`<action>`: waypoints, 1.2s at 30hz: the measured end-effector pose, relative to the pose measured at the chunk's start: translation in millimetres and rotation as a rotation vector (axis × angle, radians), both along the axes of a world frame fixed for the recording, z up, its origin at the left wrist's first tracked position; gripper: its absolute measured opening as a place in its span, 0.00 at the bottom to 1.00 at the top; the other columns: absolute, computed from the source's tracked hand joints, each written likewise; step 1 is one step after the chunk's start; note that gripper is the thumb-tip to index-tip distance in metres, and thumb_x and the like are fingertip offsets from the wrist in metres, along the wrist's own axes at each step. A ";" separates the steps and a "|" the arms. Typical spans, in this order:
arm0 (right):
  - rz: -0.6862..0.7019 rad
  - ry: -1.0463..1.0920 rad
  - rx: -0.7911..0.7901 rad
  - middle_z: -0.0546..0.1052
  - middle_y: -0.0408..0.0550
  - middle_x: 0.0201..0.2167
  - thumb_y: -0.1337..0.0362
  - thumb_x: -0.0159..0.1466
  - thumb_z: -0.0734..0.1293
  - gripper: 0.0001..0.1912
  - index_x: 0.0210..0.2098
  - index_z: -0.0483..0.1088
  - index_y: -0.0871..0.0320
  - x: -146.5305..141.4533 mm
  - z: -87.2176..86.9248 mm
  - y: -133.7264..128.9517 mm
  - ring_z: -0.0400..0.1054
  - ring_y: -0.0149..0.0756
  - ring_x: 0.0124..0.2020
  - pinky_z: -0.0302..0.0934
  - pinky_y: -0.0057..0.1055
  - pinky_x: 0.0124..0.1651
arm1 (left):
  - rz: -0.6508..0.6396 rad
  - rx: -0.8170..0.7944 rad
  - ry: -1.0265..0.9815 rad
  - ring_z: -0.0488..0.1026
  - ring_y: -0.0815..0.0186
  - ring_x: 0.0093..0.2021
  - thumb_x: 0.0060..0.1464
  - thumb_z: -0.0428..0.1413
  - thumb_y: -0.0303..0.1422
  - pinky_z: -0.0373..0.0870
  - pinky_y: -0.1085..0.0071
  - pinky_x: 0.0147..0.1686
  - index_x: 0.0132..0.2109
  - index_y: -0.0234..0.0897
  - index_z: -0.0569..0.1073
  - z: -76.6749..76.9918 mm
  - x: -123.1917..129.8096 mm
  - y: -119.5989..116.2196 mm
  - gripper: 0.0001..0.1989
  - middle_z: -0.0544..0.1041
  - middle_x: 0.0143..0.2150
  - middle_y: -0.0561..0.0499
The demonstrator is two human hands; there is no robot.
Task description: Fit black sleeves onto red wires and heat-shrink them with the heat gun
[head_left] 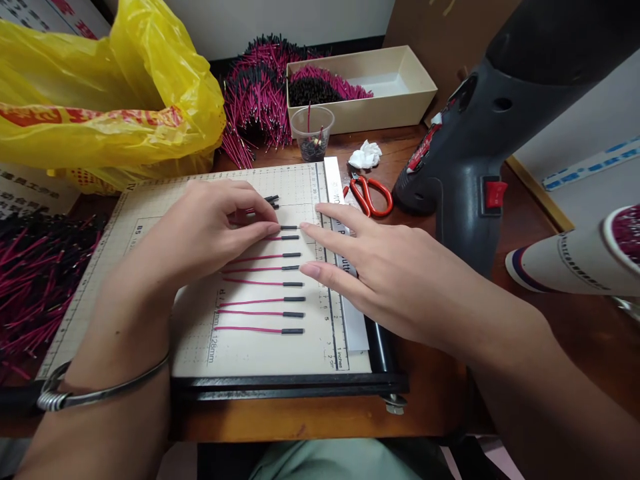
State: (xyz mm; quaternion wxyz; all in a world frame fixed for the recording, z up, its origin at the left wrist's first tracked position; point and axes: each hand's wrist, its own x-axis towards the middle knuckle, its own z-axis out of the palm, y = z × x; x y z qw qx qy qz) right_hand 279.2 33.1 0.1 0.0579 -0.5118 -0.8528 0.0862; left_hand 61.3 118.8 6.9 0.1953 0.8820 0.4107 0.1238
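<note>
My left hand [220, 220] is closed in a pinch on a pink wire with a black sleeve [289, 227] over its end. Its fingers hide most of that wire, and a few more black tips poke out behind them. Several similar wires [255, 312] lie in a row below on the paper cutter board [195, 357], their black ends to the right. My right hand [385, 260] is open, fingers spread over the board's ruled edge. Its index or middle fingertip is at the sleeve's right end; whether they touch I cannot tell.
A white strip [357, 333] runs along the board's right side. Beyond are red-handled cutters [373, 197], crumpled tissue [365, 155], a clear cup [313, 127] and a box [370, 117] of wires. A heat gun [465, 147] and paper cup [560, 263] stand right, a yellow bag [165, 73] left.
</note>
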 end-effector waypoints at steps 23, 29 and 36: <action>-0.025 0.023 -0.052 0.62 0.55 0.69 0.47 0.74 0.51 0.29 0.66 0.64 0.53 0.0 2.3 -2.3 0.72 0.51 0.58 0.74 0.48 0.48 | -0.010 -0.012 0.036 0.73 0.64 0.32 0.58 0.55 0.45 0.65 0.67 0.33 0.35 0.42 0.79 1.6 2.8 -0.8 0.14 0.80 0.33 0.51; -0.056 0.048 -0.079 0.62 0.52 0.69 0.43 0.73 0.49 0.32 0.68 0.60 0.51 2.7 6.4 9.7 0.71 0.53 0.58 0.72 0.51 0.51 | 0.060 0.043 0.004 0.71 0.64 0.33 0.57 0.55 0.46 0.65 0.68 0.34 0.34 0.42 0.79 9.4 0.0 -2.2 0.14 0.79 0.34 0.51; -0.019 -0.125 -0.213 0.63 0.53 0.69 0.50 0.74 0.52 0.27 0.68 0.61 0.50 -2.2 27.4 37.6 0.70 0.56 0.58 0.68 0.55 0.54 | 0.089 0.087 0.168 0.71 0.65 0.33 0.55 0.54 0.45 0.64 0.65 0.47 0.34 0.43 0.80 19.4 0.5 21.3 0.14 0.78 0.31 0.55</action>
